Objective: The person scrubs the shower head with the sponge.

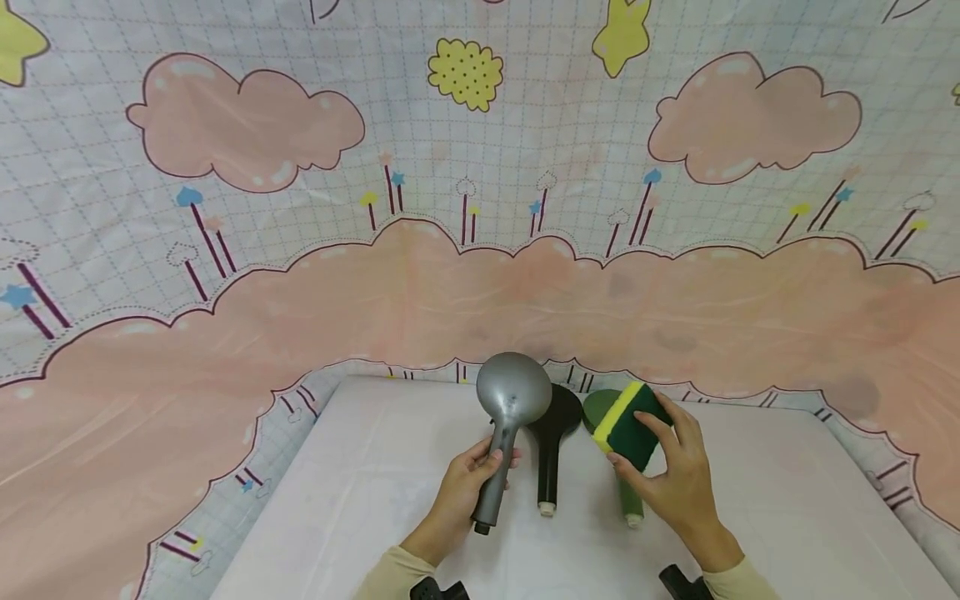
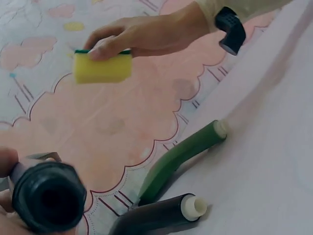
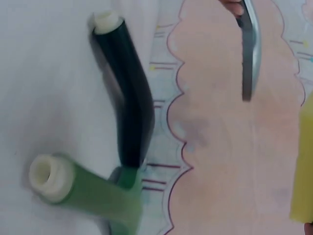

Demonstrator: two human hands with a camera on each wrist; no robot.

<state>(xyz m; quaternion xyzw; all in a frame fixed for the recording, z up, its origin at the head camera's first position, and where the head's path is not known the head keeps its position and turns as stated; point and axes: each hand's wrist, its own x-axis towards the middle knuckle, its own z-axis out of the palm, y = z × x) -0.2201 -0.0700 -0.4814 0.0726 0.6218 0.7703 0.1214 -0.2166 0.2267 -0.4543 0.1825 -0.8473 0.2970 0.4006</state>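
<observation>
My left hand [image 1: 453,496] grips a grey shower head [image 1: 513,387] by its handle, holding it up with the round head away from me. In the left wrist view its dark threaded handle end [image 2: 49,198] faces the camera. The fingers and thumb of my right hand [image 1: 688,479] pinch a yellow and dark green sponge [image 1: 637,429] by its edges. Between the hands lies a black shower head [image 1: 549,471], its head partly behind the grey one. A green shower head [image 1: 630,498] lies under the sponge, which hides part of it. Sponge and grey shower head are apart.
Both lying shower heads rest on a white table [image 1: 337,500], their pale-tipped handles towards me. A cloth backdrop [image 1: 480,308] printed with clouds and stars rises behind the table. Dark wrist devices [image 1: 438,590] sit on both wrists.
</observation>
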